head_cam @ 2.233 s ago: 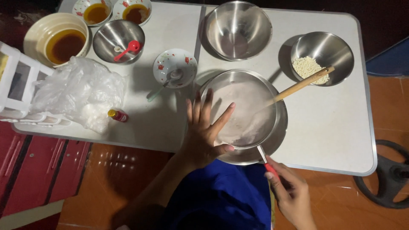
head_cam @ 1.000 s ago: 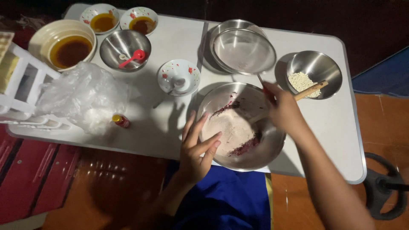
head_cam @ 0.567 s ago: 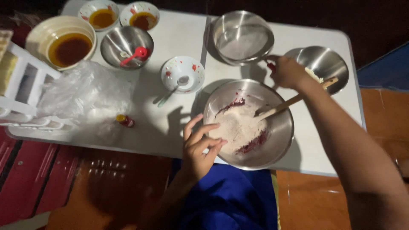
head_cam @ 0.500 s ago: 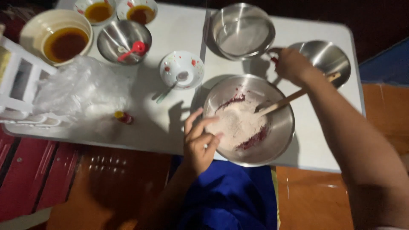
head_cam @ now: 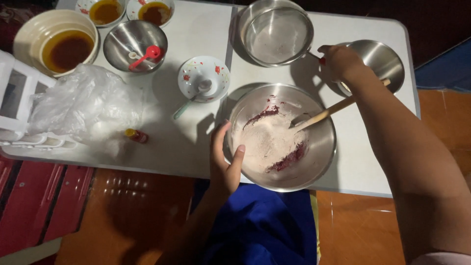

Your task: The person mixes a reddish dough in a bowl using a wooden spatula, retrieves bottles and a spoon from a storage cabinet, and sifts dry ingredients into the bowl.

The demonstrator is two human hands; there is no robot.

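Note:
A large steel mixing bowl (head_cam: 321, 162) near the table's front edge holds pale flour over dark purple batter. A wooden spatula (head_cam: 325, 113) leans inside it, handle pointing right. My left hand (head_cam: 224, 159) clasps the bowl's left rim, thumb inside. My right hand (head_cam: 342, 61) reaches to the back, closed around the red-tipped handle of a round steel sieve (head_cam: 277, 32), which shows a dusting of flour. Under that hand and wrist stands a smaller steel bowl (head_cam: 385, 59), its contents hidden.
On the white table (head_cam: 196, 29) stand a cream bowl of brown liquid (head_cam: 66, 46), two small dishes of amber liquid, a steel bowl with a red spoon (head_cam: 137, 44), a flowered bowl with a spoon (head_cam: 203, 76), a crumpled plastic bag (head_cam: 83, 108) and a small red bottle (head_cam: 136, 135).
My right hand has carried the sieve away from over the mixing bowl to the back of the table. My left hand has shifted from above the bowl onto its left rim.

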